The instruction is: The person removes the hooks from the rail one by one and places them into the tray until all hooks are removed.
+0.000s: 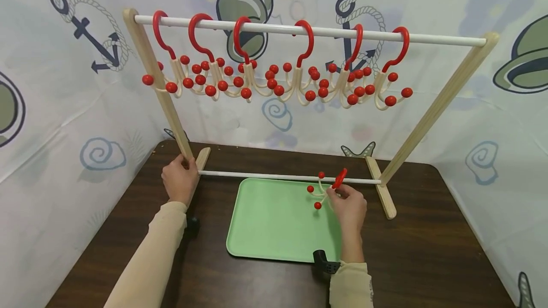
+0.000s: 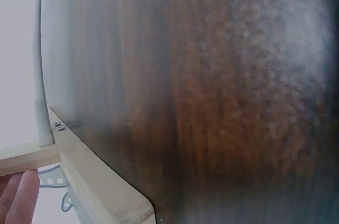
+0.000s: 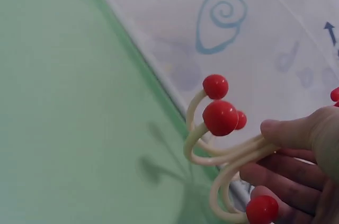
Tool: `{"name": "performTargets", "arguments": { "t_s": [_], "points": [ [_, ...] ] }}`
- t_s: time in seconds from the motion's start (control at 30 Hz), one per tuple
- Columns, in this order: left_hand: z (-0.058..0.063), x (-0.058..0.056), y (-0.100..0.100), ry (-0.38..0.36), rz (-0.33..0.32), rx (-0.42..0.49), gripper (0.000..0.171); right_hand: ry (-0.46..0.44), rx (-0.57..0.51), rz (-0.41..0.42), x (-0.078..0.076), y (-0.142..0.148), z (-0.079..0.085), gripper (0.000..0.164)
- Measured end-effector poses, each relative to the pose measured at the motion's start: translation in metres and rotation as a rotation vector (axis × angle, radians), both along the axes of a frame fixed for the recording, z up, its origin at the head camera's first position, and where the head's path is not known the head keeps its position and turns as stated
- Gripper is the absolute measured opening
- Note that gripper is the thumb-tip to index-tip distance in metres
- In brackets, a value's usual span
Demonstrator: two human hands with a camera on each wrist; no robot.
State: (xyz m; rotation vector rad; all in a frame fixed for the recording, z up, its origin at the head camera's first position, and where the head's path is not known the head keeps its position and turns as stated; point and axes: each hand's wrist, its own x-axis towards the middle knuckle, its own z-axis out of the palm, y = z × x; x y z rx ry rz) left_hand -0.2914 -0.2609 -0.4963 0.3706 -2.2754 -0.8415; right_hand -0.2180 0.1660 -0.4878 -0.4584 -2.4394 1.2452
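Observation:
My left hand [image 1: 179, 179] grips the left wooden post [image 1: 172, 120] of a rack, low down near its foot. In the left wrist view, fingers [image 2: 24, 197] lie against that post. My right hand [image 1: 350, 206] holds a multi-prong hanger with a red hook [image 1: 339, 178] tilted over the right part of a green tray [image 1: 278, 222]. Thumb and fingers pinch the hanger's cream stem [image 3: 249, 150] in the right wrist view, its curved prongs tipped with red balls [image 3: 220, 118] pointing over the tray. The hook end is out of sight there.
Several similar hangers [image 1: 297, 80] hang along the rack's white top bar [image 1: 274, 27]. A white lower rod [image 1: 265, 176] runs behind the tray, between the feet. The right post [image 1: 436, 108] leans outward in view above its foot [image 1: 387, 203]. Everything stands on a dark wooden table [image 1: 428, 251].

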Motion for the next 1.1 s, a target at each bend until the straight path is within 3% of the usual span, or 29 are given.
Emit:
{"name": "performTargets", "arguments": {
  "t_s": [0.27, 0.63, 0.87, 1.1],
  "points": [
    [0.001, 0.000, 0.000, 0.008, -0.003, 0.001, 0.023, -0.035, 0.010, 0.017, 0.002, -0.011, -0.007, 0.024],
    [-0.001, 0.000, 0.000, 0.005, -0.006, -0.009, 0.023, 0.002, -0.021, 0.031, 0.005, -0.016, -0.014, 0.023],
    [-0.003, -0.002, -0.002, -0.004, -0.008, -0.008, 0.025, -0.067, -0.077, 0.099, 0.017, -0.011, 0.003, 0.037],
    [-0.002, -0.002, -0.002, -0.017, -0.007, -0.007, 0.025, -0.125, -0.015, 0.171, 0.039, 0.007, 0.032, 0.047]
  ]
}}
